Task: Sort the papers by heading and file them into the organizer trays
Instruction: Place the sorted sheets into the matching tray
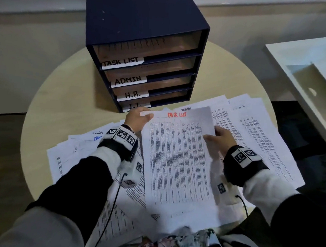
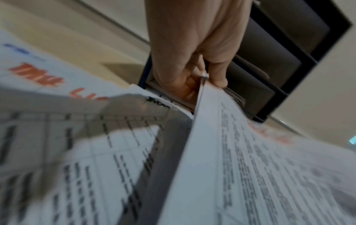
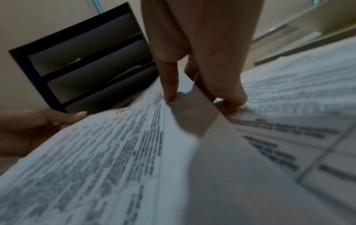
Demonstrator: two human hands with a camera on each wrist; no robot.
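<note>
A white printed sheet headed "TASK LIST" in red handwriting (image 1: 177,159) sits between the two hands, lifted above the loose spread of other white printed papers (image 1: 258,134) that covers the near half of the round pale wooden surface (image 1: 63,101). The left hand (image 1: 137,118) pinches the sheet's far left corner, thumb on top and fingers (image 2: 185,85) curled underneath, as the left wrist view shows. The right hand (image 1: 222,138) grips the sheet's right edge, a little nearer than the left hand; in the right wrist view its thumb (image 3: 169,79) presses on the printed face and the other fingers curl below the paper, whose edge folds up slightly there.

Just beyond the sheet's far edge stands a dark navy box-shaped organizer with four stacked trays (image 1: 144,50), its open front facing the person. White labels on the tray fronts read, from top to bottom, "TASK LIST", "ADMIN", "H.R." and a partly hidden "I.T.". The left hand is just in front of the lowest tray.

A white shelf unit (image 1: 316,76) stands at the far right, off the surface.
</note>
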